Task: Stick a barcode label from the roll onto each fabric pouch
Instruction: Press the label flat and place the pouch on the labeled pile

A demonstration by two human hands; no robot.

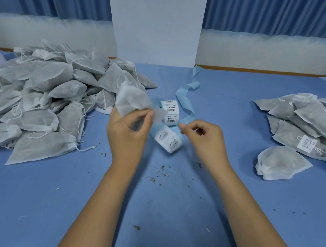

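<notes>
My left hand [128,127] holds a grey fabric pouch [132,101] above the table and also pinches something pale and blurred at its fingertips, perhaps a label. My right hand [203,136] is curled just right of the label roll, pinching the blue backing strip [188,97] that trails off toward the back. The roll of barcode labels [169,112] sits between the two hands, with a stretch of labelled strip [168,140] hanging down toward me.
A big heap of unlabelled pouches [38,95] covers the left of the blue table [167,216]. A smaller pile of labelled pouches [309,129] lies at the right, one pouch [280,164] nearest. Herb crumbs [155,178] dot the middle. A white pillar [156,20] stands behind.
</notes>
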